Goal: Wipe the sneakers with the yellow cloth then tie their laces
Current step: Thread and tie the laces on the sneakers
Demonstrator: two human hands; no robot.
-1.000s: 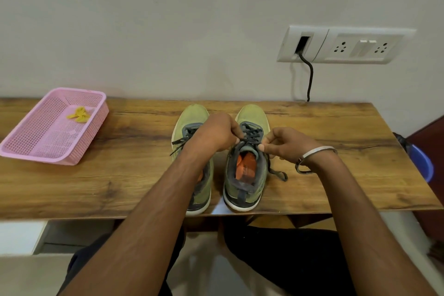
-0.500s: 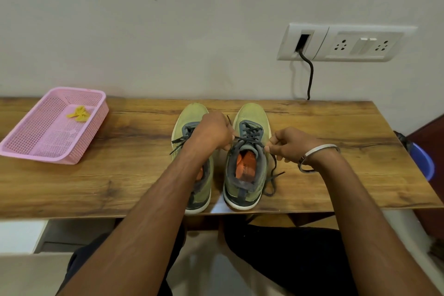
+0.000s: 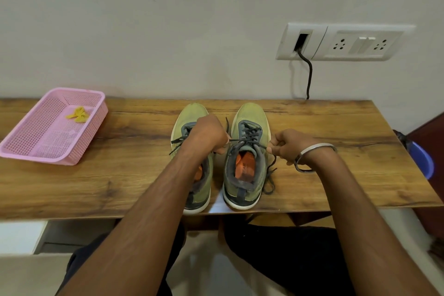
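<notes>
Both hands have drawn apart, left hand (image 3: 209, 136) and right hand (image 3: 287, 145) each pinching a lace end (image 3: 254, 143) of the 3 o'clock sneaker (image 3: 247, 151); knot-tightening underway, loops come next

Both hands pull the right sneaker's (image 3: 245, 156) lace (image 3: 249, 140) taut: left hand (image 3: 209, 133) one end, right hand (image 3: 287, 145) the other, on the worktop (image 3: 120, 163).
</notes>
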